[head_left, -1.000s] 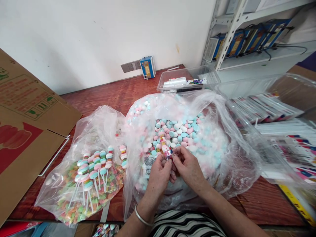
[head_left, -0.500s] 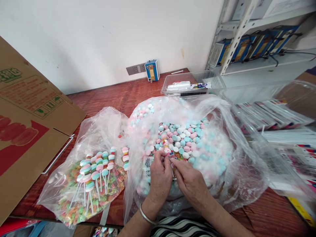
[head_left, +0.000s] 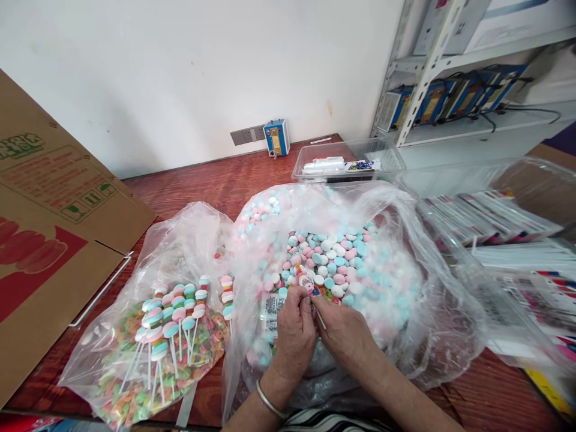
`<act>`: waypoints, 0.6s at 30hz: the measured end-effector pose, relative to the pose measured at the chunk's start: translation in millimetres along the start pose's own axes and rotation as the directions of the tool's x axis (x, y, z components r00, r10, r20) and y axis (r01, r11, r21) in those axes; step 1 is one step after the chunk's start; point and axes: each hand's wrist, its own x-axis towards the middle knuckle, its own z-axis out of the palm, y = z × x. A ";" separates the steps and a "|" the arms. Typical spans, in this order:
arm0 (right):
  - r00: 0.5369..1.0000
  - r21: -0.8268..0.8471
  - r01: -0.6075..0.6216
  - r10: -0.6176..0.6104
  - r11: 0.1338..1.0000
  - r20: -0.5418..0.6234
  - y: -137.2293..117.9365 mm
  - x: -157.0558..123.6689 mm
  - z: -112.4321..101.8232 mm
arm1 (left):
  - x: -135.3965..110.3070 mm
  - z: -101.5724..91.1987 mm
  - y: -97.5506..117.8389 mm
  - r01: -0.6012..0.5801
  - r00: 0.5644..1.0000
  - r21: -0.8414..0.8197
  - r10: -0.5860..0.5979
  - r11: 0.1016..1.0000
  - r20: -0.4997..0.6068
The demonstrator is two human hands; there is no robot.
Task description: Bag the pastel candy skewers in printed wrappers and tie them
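Both hands meet over a big clear bag [head_left: 432,312] filled with pink, blue and white round candies [head_left: 335,258]. My left hand [head_left: 294,333] is closed on the stacked-candy end of a lollipop [head_left: 305,282]. My right hand [head_left: 344,333] pinches its white stick [head_left: 319,318] close beside the left. To the left lies a smaller clear bag [head_left: 180,240] of colourful candy rings, with several finished stacked-candy lollipops [head_left: 173,318] resting on top.
A large cardboard box [head_left: 49,240] leans at the left. A clear plastic tub [head_left: 346,159] stands behind the candy bag, a blue device [head_left: 276,137] by the wall socket. Clear trays of packaged sticks [head_left: 495,210] crowd the right. A metal shelf [head_left: 450,72] rises at the back right.
Both hands have drawn a little toward me and lower over the bag, still working the same lollipop. The view has tilted slightly.
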 end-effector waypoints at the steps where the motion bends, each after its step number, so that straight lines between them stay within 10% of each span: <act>1: 1.000 0.014 0.002 -0.002 1.000 -0.002 0.3 0.8 -0.5 | -0.8 0.7 0.0 0.011 1.000 -0.014 -0.011 1.000 -0.008; 10: 0.950 0.406 0.214 -0.092 0.888 -0.299 8.2 -18.0 9.9 | 1.8 1.2 2.2 0.084 0.994 -0.016 -0.085 0.996 -0.061; 18: 0.999 0.742 0.028 -0.047 0.669 0.005 17.9 -4.3 2.6 | -1.9 -3.3 -4.0 -0.037 0.993 0.096 0.047 0.995 -0.108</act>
